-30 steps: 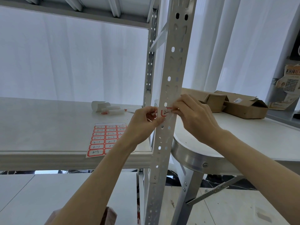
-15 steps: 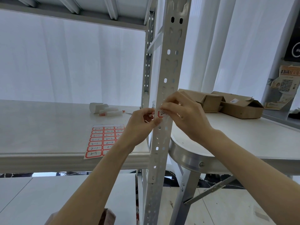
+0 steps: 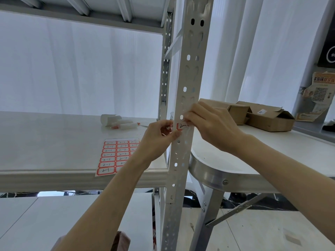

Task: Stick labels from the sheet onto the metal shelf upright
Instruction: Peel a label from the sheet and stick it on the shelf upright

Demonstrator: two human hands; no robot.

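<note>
A perforated grey metal shelf upright (image 3: pixel 188 73) runs top to bottom through the middle of the view. A red-bordered label (image 3: pixel 182 126) with handwriting lies against its face at hand height. My right hand (image 3: pixel 210 124) pinches the label's upper right edge with curled fingertips. My left hand (image 3: pixel 159 136) holds the label's left edge against the upright with thumb and curled fingers. The label sheet (image 3: pixel 116 156), with rows of red-bordered labels, lies on the shelf board (image 3: pixel 45 142) to the left, near its front edge.
White plastic bottles and a cup (image 3: pixel 117 122) lie further back on the shelf board. A round white table with a metal rim (image 3: pixel 217 176) stands right of the upright, carrying cardboard boxes (image 3: pixel 262 116). A second rear upright (image 3: pixel 165 69) rises behind.
Both hands stay on the label at the upright. My right fingers have shifted from its right side to its top edge, and the view has tilted slightly.
</note>
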